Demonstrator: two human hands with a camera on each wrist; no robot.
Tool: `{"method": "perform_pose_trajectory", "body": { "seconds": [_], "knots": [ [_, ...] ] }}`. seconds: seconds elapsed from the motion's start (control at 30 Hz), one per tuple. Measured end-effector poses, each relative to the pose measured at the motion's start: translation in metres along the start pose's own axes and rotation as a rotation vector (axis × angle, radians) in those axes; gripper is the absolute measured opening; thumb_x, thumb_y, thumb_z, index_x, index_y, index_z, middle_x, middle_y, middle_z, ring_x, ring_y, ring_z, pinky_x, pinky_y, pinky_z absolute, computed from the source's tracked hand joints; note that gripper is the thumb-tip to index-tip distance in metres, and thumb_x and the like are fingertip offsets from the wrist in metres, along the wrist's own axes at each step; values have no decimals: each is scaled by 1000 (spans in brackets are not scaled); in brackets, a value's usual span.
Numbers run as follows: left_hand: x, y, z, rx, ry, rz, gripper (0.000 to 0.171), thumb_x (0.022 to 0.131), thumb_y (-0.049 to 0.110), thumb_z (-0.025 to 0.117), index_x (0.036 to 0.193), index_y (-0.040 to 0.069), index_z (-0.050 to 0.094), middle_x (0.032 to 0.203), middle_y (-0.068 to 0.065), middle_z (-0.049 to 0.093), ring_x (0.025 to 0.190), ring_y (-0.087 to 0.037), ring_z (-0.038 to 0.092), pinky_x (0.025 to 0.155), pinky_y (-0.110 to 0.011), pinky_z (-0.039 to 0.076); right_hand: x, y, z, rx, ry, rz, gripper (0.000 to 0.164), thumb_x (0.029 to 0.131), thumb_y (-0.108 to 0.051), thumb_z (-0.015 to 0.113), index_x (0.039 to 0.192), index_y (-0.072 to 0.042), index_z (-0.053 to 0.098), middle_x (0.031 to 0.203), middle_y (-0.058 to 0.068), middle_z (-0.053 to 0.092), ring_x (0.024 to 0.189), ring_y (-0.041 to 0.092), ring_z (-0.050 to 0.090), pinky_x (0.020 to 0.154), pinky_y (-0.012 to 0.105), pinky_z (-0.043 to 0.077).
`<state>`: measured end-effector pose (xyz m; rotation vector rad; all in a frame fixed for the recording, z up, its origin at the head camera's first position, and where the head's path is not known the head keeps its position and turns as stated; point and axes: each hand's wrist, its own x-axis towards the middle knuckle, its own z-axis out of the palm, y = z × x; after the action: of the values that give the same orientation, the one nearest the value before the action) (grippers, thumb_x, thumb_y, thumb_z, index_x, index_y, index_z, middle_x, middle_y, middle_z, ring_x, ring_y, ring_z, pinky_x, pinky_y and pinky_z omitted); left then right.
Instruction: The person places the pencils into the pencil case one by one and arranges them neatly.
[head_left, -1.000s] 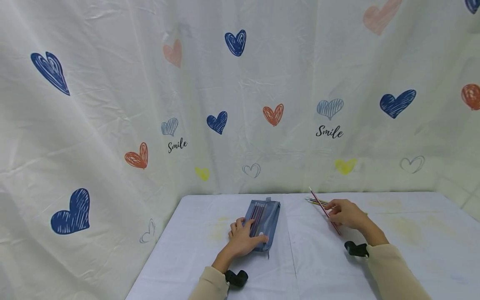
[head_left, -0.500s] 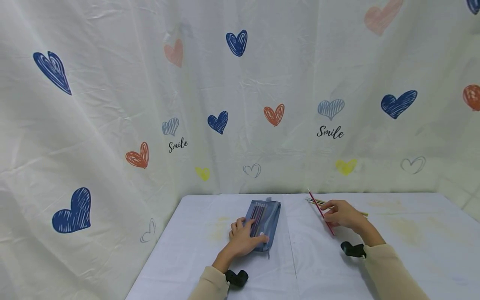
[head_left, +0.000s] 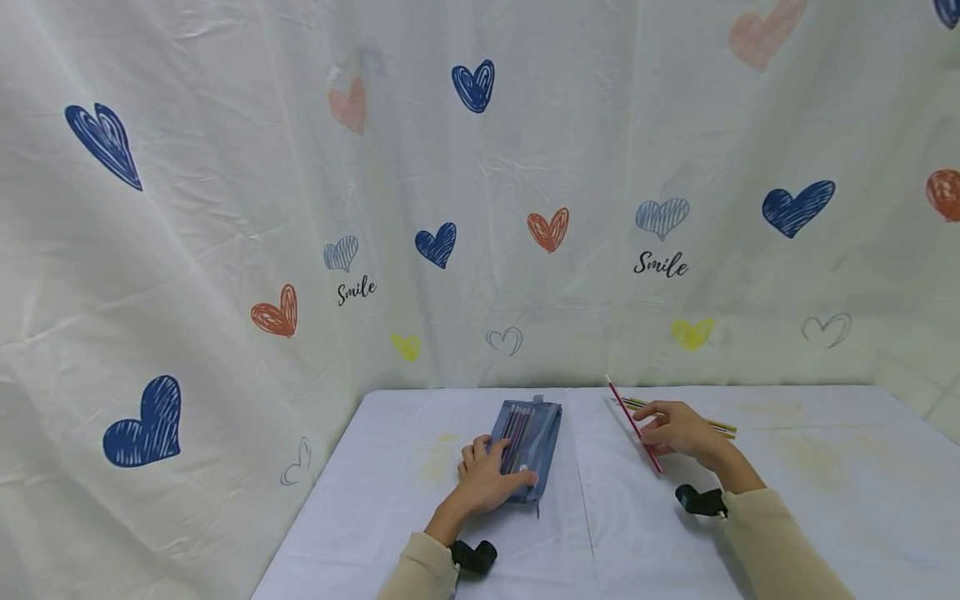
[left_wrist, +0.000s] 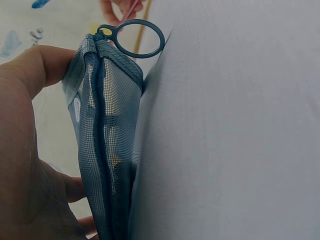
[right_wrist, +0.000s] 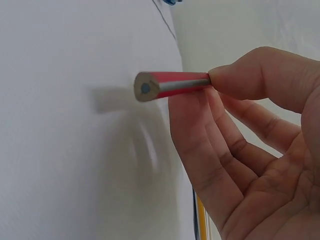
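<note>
In the head view, my left hand (head_left: pixel 486 479) rests with spread fingers on a blue mesh pencil case (head_left: pixel 542 437), which lies on the table with several pencils showing through its top. From the left wrist, the case's zipper edge (left_wrist: pixel 100 120) and its round pull ring (left_wrist: pixel 140 39) appear, the thumb lying near that end. My right hand (head_left: pixel 678 433) pinches a red pencil (head_left: pixel 619 400) between thumb and fingers, tilted over the table. Its blunt end (right_wrist: pixel 146 87) faces the right wrist camera. Behind and under that hand lie several striped and yellow pencils (head_left: pixel 722 427).
A white cloth covers the table (head_left: pixel 570 550). A white curtain (head_left: pixel 480 167) printed with hearts and "Smile" hangs at the table's back edge. Black wrist cameras (head_left: pixel 474 557) sit on both wrists.
My right hand has drifted slightly left with the red pencil, and the pencil has turned a little. More of the pencils behind it shows. The left hand and pencil case stay put.
</note>
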<state>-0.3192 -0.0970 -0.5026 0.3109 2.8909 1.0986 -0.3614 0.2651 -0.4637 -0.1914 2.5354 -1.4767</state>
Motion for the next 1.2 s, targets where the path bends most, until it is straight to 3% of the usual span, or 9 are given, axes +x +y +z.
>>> {"method": "perform_pose_trajectory", "body": {
  "seconds": [0.33,1.2],
  "knots": [
    [-4,5,-5,-14,-15,17,90,83,62,68,154,12,44,159,-21,26,139,-41,25,107,-66,22,-1,-3,3,1,-8,33,40,94,-6,66,131,6,55,104,15,69,86,19,67,79,40,61],
    [-1,3,-3,-11,-25,-6,89,84,60,68,156,14,42,161,-19,25,139,-40,24,109,-66,21,1,-12,31,28,-122,-1,36,89,-5,71,123,4,62,91,9,69,79,19,65,72,36,58]
  ]
}}
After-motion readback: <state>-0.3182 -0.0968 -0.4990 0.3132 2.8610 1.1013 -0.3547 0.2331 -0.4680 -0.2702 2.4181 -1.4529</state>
